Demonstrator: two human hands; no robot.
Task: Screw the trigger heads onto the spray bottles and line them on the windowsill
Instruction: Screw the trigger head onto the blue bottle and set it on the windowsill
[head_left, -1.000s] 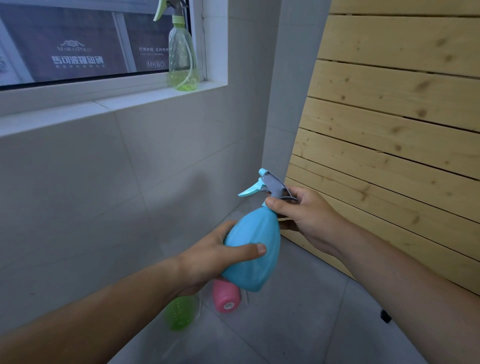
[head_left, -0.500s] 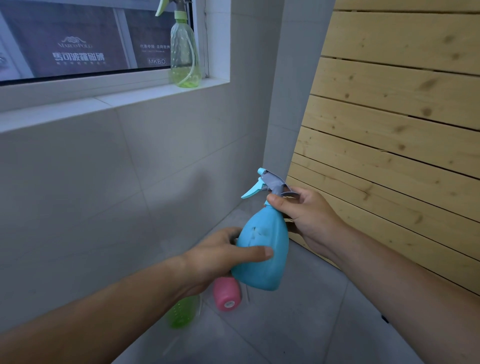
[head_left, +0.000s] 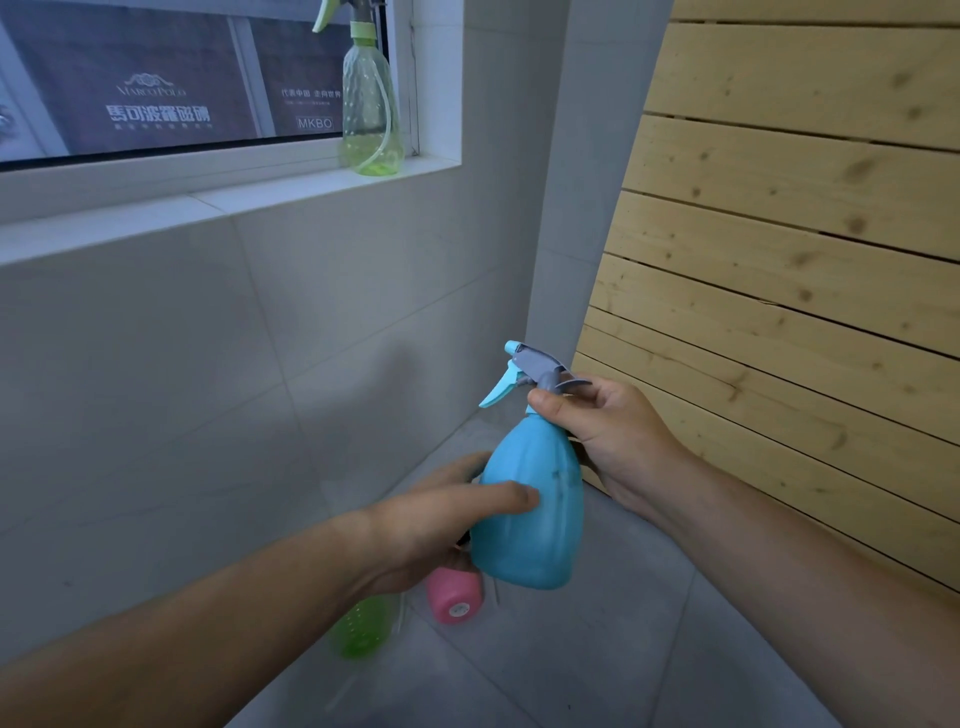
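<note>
Your left hand (head_left: 441, 525) is wrapped around the belly of the blue spray bottle (head_left: 530, 504), thumb pressed flat across its front and the fingers curled behind it out of sight. Your right hand (head_left: 608, 441) is closed around the bottle's neck, thumb and fingers pinching just under the grey-and-blue trigger head (head_left: 530, 366), which sits on top of the bottle with its nozzle and lever pointing left toward the tiled wall. You hold the bottle upright in the air, above the grey floor (head_left: 597, 649) near the corner. Its plastic is opaque, so whether anything is inside cannot be told.

On the white windowsill (head_left: 291, 195), at its right end against the window frame, stands a clear green spray bottle (head_left: 370, 109) with its trigger head fitted; a dip tube curves down inside it, and the bottom shows a deeper green that may be a little liquid.

Down on the floor, partly hidden under your left hand, a pink bottle (head_left: 454, 595) lies on its side with its base toward you, and just left of it lies a translucent green bottle (head_left: 363, 623), blurred; the contents of both cannot be made out.

A slatted pine panel (head_left: 779, 260) leans along the right.
</note>
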